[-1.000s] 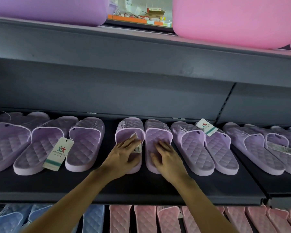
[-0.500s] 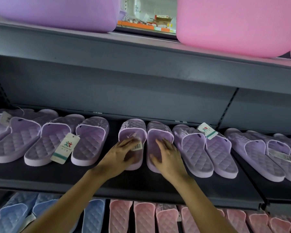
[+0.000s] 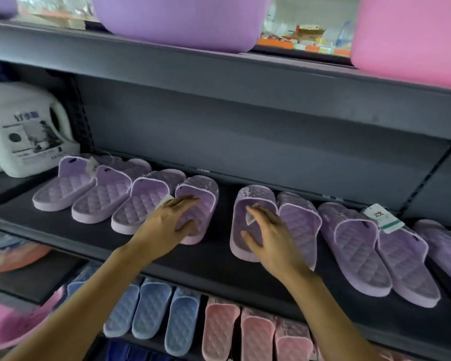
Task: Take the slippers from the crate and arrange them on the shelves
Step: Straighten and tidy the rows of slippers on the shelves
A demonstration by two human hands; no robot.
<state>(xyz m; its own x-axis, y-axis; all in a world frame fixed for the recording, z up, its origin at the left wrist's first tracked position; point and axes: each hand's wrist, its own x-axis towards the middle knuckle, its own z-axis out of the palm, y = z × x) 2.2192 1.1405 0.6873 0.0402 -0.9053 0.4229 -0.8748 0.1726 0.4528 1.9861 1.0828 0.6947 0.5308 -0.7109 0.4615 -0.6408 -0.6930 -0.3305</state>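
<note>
Head view: left grip [image 3: 171, 225] lies released, fingers straight, on a lilac slipper [image 3: 202, 187]. Right grip [image 3: 271, 239], released and fingers spread, rests on the neighbouring slipper [image 3: 257, 196]. Both slippers lie on the dark shelf [image 3: 214, 261].

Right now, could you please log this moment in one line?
left hand: on lilac slipper; right hand: on neighbouring lilac slipper; gap: between them

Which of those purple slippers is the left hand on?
The fourth purple slipper from the left, last before the bare gap in the row. The left hand lies on its footbed; the right hand touches the slipper across the gap.
</note>
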